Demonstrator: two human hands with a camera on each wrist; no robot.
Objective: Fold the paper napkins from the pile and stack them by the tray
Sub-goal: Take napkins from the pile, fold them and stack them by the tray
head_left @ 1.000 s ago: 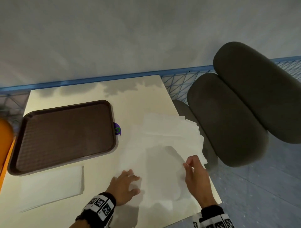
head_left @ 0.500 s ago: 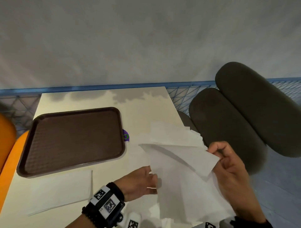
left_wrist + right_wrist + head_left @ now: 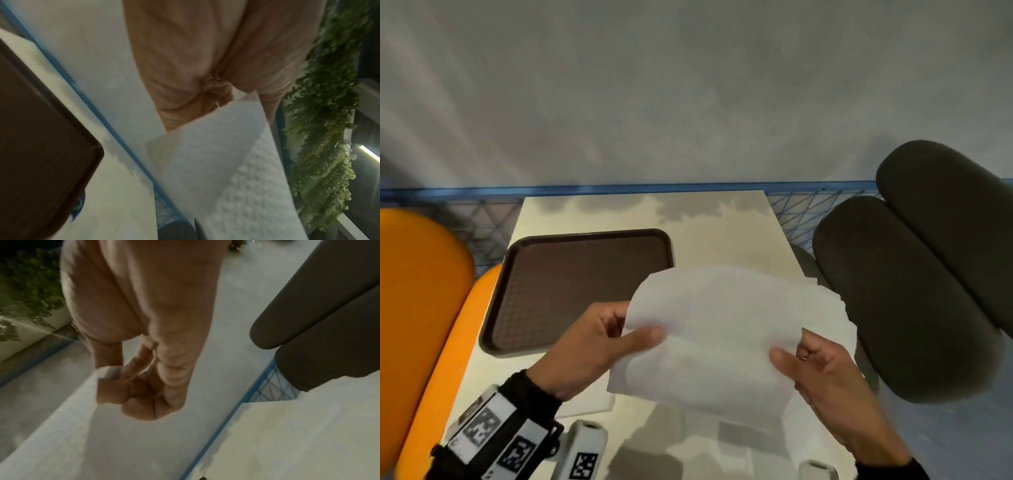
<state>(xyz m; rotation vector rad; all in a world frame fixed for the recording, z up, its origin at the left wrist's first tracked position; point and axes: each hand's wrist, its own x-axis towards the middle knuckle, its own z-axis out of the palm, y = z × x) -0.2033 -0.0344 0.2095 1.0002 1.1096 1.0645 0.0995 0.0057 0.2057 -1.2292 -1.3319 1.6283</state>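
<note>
While the napkin (image 3: 722, 335) hangs mid-frame in the head view, the left hand (image 3: 592, 349) pinches its left edge and the right hand (image 3: 825, 373) its right, tray (image 3: 571, 291) to the left. From the left wrist, thumb and fingers clamp a corner at centre. From the right wrist, curled fingers (image 3: 144, 405) grip paper. Best match the edges before creasing.

Head cam looks down; wrist cams close-up.
</note>
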